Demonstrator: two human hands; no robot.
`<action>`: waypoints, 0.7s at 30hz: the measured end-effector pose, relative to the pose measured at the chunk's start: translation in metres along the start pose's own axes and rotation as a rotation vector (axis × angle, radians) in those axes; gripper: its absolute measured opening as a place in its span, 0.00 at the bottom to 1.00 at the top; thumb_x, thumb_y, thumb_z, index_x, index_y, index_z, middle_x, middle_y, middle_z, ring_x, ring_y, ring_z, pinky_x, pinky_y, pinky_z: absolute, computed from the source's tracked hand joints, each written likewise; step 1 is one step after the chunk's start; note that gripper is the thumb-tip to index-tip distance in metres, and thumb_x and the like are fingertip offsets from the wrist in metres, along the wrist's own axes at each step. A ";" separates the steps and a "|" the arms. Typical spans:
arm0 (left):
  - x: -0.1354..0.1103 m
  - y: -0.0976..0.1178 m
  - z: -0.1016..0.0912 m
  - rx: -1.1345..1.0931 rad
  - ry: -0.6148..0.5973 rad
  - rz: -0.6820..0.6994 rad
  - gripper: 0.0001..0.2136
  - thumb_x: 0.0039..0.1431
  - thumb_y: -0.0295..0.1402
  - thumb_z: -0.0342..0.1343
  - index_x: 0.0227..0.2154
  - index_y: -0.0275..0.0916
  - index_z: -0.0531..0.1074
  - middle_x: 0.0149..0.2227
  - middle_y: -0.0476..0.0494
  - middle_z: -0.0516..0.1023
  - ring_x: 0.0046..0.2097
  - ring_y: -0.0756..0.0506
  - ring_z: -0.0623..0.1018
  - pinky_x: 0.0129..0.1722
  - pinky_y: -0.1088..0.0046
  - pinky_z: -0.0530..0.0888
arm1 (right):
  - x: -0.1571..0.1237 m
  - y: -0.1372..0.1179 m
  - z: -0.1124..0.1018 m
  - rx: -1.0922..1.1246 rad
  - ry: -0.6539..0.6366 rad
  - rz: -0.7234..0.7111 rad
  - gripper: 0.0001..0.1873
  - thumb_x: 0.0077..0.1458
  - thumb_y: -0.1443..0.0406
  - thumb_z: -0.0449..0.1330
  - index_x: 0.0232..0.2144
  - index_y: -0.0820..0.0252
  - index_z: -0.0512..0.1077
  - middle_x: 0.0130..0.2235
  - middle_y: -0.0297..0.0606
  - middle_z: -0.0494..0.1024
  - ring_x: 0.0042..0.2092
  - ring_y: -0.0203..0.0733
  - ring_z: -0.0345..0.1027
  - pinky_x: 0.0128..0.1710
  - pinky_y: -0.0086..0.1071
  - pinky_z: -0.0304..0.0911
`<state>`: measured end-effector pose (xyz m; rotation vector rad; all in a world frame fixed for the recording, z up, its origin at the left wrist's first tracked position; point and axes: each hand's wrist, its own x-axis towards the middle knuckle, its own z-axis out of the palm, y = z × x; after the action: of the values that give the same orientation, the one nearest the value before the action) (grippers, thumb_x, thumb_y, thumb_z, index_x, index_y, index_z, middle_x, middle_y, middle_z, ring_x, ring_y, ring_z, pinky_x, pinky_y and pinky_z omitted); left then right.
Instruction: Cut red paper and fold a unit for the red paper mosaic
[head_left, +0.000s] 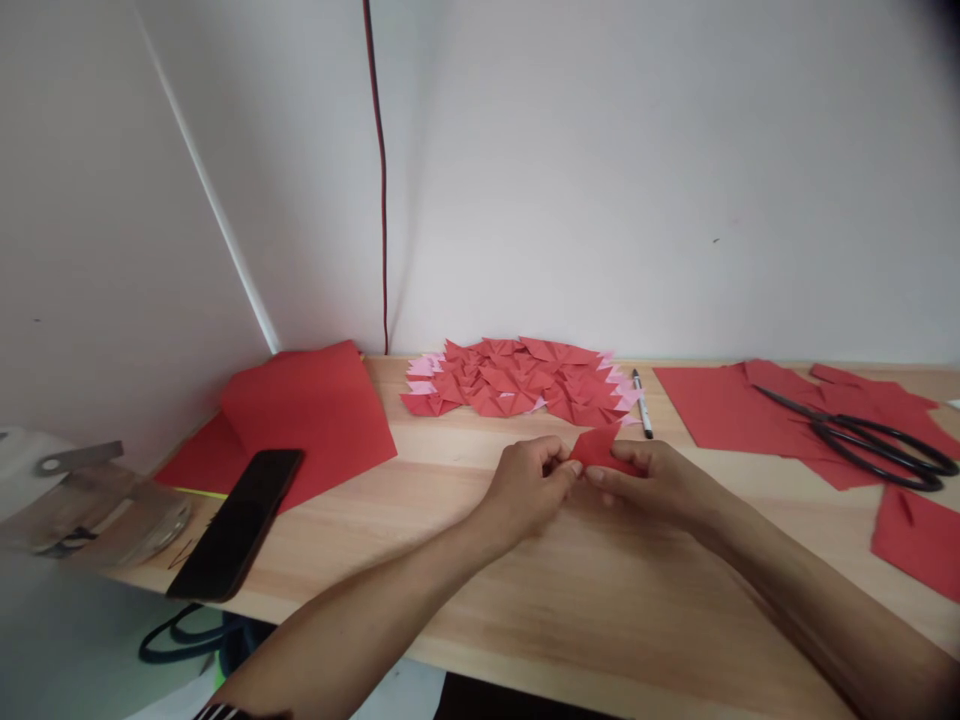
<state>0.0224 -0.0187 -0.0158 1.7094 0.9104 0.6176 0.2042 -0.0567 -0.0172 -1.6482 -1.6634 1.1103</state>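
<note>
A small folded piece of red paper [598,447] is held just above the wooden table [525,590] between both hands. My left hand [527,487] pinches its left edge with curled fingers. My right hand [651,479] grips its right side, fingers closed under it. Behind the hands lies a heap of several folded red and pink paper pieces [517,378]. A pen [642,404] rests to the right of that heap.
Large red sheets [307,415] lie at the left, with a black phone [238,523] on their near edge. More red sheets [720,405] and black scissors [870,442] sit at the right. A red cable [379,180] hangs down the white wall.
</note>
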 end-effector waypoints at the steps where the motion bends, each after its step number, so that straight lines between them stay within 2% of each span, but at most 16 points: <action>1: 0.000 0.000 -0.001 0.023 -0.004 0.006 0.08 0.55 0.34 0.49 0.23 0.37 0.64 0.19 0.53 0.65 0.22 0.53 0.64 0.25 0.78 0.60 | -0.001 -0.001 0.000 0.011 -0.017 -0.001 0.18 0.48 0.51 0.61 0.19 0.59 0.71 0.23 0.34 0.72 0.25 0.36 0.60 0.24 0.29 0.53; 5: 0.002 -0.001 -0.005 0.108 -0.073 0.031 0.09 0.54 0.34 0.50 0.21 0.37 0.63 0.19 0.53 0.64 0.24 0.52 0.64 0.25 0.78 0.59 | -0.005 -0.006 0.001 0.029 -0.071 -0.033 0.18 0.49 0.53 0.61 0.19 0.60 0.72 0.22 0.33 0.71 0.24 0.35 0.60 0.25 0.29 0.53; 10: 0.003 -0.004 -0.007 0.100 -0.050 0.038 0.09 0.54 0.35 0.50 0.22 0.37 0.64 0.20 0.53 0.64 0.24 0.53 0.64 0.25 0.78 0.59 | -0.005 -0.007 -0.003 0.019 -0.133 -0.069 0.17 0.52 0.53 0.59 0.22 0.60 0.73 0.24 0.33 0.71 0.26 0.36 0.60 0.26 0.29 0.52; 13: 0.001 -0.004 -0.005 -0.012 -0.132 -0.010 0.09 0.54 0.36 0.51 0.23 0.37 0.64 0.18 0.54 0.64 0.20 0.53 0.64 0.22 0.78 0.60 | -0.003 -0.006 -0.004 0.055 -0.145 -0.060 0.17 0.50 0.52 0.60 0.23 0.60 0.69 0.25 0.32 0.68 0.28 0.36 0.59 0.27 0.29 0.52; 17: -0.001 -0.004 -0.004 -0.116 -0.245 -0.060 0.09 0.53 0.36 0.52 0.23 0.38 0.63 0.17 0.54 0.64 0.17 0.54 0.64 0.18 0.79 0.59 | -0.003 -0.006 -0.002 0.061 -0.139 -0.050 0.23 0.51 0.49 0.59 0.18 0.59 0.61 0.20 0.28 0.59 0.24 0.33 0.51 0.24 0.28 0.46; 21: -0.002 -0.003 -0.008 -0.110 -0.304 -0.083 0.08 0.52 0.34 0.52 0.22 0.37 0.63 0.17 0.55 0.63 0.17 0.55 0.64 0.17 0.80 0.60 | -0.005 -0.007 0.000 -0.008 -0.124 -0.125 0.26 0.53 0.46 0.54 0.16 0.59 0.61 0.19 0.30 0.60 0.23 0.33 0.51 0.23 0.29 0.47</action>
<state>0.0145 -0.0150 -0.0156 1.6044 0.7140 0.3344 0.2013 -0.0612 -0.0102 -1.4846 -1.8239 1.1657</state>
